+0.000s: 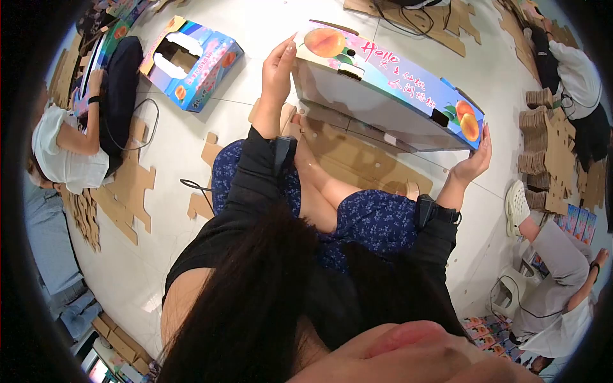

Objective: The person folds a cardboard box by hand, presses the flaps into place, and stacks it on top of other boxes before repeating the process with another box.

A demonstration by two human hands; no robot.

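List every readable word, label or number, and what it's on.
"Holle": held long peach-printed cardboard box
"天上仙桃": same box
"人间": same box; rest of line blurred
Blue-and-pink cardboard box with cutout: too small to read
Background colourful prints: unreadable

At top centre, the long peach-printed carton [442, 101] blends pale pink, lilac and blue, with orange-yellow peaches [324, 43], green leaves [451, 113] and pinkish-red lettering [380, 55]; its broad side panel [357, 105] is greyish white. The handled gift box [203, 80] at upper left mixes blue, pink and yellow around white flaps [169, 67]. Near centre, the navy garment [377, 217] carries a small pale floral print beneath black sleeves [239, 188]. Cardboard sheets [124, 185] at left are plain tan; the floor tiles [482, 236] are cream, the clog [516, 207] at right off-white, the trousers [559, 249] grey.
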